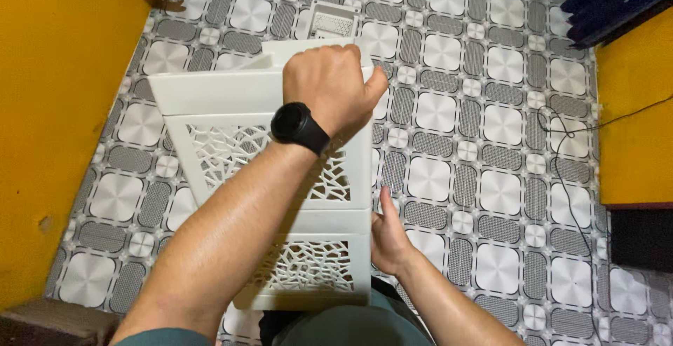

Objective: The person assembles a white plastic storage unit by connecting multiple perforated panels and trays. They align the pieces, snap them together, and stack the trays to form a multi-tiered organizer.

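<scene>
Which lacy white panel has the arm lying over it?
The upper panel, just under the fist of the left hand. The forearm with the black watch crosses it. The lower panel is nearer the right hand.

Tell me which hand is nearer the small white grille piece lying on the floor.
Left. The left hand grips the white drawer unit's top just below the grille piece; the right hand is much lower.

right hand (390,237) fingers hidden behind drawer unit (280,178)
</scene>
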